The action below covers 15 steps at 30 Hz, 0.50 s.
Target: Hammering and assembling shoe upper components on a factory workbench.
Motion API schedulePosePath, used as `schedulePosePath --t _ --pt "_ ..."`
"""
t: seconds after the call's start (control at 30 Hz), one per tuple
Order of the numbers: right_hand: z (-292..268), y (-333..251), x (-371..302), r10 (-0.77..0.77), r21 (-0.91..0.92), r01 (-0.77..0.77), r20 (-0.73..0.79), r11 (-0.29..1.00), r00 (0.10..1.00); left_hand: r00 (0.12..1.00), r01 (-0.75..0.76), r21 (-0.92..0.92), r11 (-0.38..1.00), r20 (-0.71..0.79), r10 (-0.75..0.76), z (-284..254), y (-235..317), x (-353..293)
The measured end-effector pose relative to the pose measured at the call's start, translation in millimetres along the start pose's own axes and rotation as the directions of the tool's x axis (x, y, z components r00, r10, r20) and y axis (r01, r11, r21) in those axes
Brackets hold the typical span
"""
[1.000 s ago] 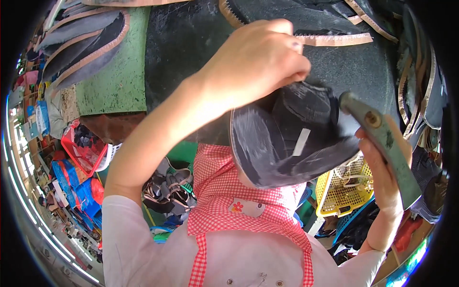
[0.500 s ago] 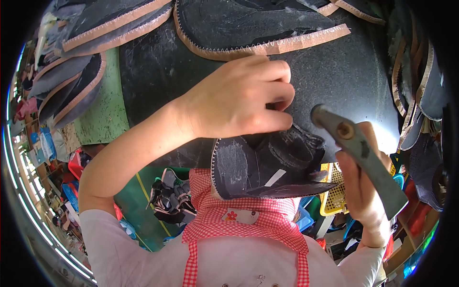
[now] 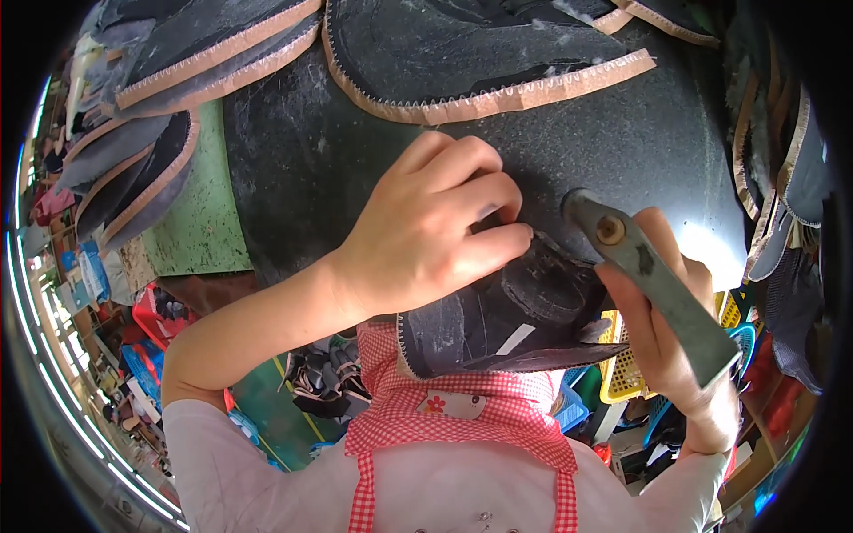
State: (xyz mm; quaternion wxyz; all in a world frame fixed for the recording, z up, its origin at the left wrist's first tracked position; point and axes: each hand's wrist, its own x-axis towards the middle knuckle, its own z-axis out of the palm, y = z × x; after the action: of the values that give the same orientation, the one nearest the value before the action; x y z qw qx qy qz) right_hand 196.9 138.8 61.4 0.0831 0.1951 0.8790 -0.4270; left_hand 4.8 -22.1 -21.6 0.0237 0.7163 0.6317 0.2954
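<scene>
My left hand has its fingers curled down, closed on the edge of a black shoe upper. This piece hangs over the near edge of the black work surface, its zigzag-stitched edge and a small white strip facing me. What the fingertips pinch is partly hidden under the hand. Just to the right, my right hand grips a hammer whose grey metal head shows from above, with the wooden handle end in its eye. The head's round end is close beside my left fingers, over the surface, without touching them.
More black uppers with tan stitched edging lie at the far side, such as one large piece, and others are stacked at the left and right. A yellow basket stands below the near edge, right of my apron.
My left hand has shifted left and slightly toward me, still on the upper. The hammer in my right hand has moved a little to the left.
</scene>
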Motion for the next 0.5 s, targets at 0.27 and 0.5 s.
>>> schedulePosePath --t 0.27,0.5 --pt "3.9 0.9 5.0 0.033 0.07 -0.03 -0.038 0.997 0.999 0.99 0.135 -0.039 0.99 -0.037 -0.137 0.3 7.8 -0.8" --pt "-1.0 -4.1 12.6 -0.071 0.037 0.071 0.0 0.997 0.997 0.997 0.068 0.027 0.997 -0.047 -0.067 3.8 13.6 -4.5"
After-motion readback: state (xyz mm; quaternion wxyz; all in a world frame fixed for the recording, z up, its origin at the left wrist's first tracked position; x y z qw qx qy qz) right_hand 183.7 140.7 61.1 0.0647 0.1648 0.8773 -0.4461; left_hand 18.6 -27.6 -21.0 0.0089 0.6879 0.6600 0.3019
